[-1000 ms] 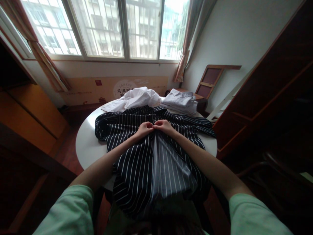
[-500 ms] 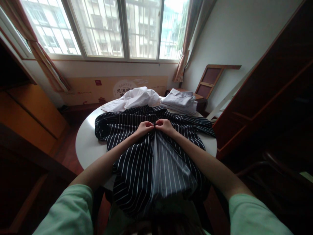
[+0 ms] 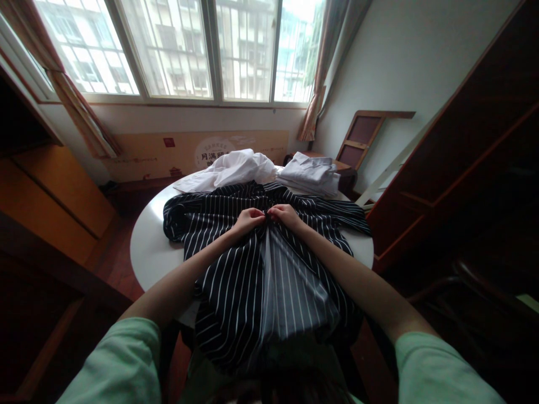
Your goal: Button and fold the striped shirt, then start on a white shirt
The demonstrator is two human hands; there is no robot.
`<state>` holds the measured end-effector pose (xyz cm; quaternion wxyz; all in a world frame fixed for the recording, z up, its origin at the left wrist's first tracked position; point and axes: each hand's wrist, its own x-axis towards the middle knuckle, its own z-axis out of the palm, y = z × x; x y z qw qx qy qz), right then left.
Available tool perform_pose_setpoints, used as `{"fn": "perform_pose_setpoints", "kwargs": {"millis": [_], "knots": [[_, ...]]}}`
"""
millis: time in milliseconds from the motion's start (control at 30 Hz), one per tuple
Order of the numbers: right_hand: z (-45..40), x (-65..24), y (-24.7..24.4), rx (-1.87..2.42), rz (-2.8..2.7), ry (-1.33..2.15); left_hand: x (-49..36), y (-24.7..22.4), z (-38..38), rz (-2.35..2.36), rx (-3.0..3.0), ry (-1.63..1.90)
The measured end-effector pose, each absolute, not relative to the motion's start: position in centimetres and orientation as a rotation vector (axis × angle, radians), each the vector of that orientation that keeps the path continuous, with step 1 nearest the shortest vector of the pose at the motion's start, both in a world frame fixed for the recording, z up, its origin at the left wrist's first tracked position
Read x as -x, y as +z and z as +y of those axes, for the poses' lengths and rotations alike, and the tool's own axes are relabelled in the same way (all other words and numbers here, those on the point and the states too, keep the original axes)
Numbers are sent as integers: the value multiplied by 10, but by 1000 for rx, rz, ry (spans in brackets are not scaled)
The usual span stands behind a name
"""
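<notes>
Two-handed narrow grip, left hand (image 3: pixel 248 221) and right hand (image 3: pixel 286 216) on striped shirt (image 3: pixel 236 280), long axis toward window (image 3: pixel 172 50), hem nearest.

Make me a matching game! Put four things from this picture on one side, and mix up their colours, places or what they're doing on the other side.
Things:
1. shirt
2. folded clothes
3. table
4. left hand

Clues:
A. white, with a rounded edge
B. pinching dark cloth near the middle
C. in a pile, at the far side towards the right
D. black with white stripes, spread out

Right pairs: 1-D, 2-C, 3-A, 4-B
</notes>
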<state>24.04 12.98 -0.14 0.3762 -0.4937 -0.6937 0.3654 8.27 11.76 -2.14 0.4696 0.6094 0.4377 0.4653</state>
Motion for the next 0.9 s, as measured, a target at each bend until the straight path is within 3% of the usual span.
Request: {"fn": "perform_pose_setpoints", "kwargs": {"millis": [900], "knots": [[128, -242, -5, 1229, -2027, 631, -85, -24, 120, 1055, -1478, 1167]]}}
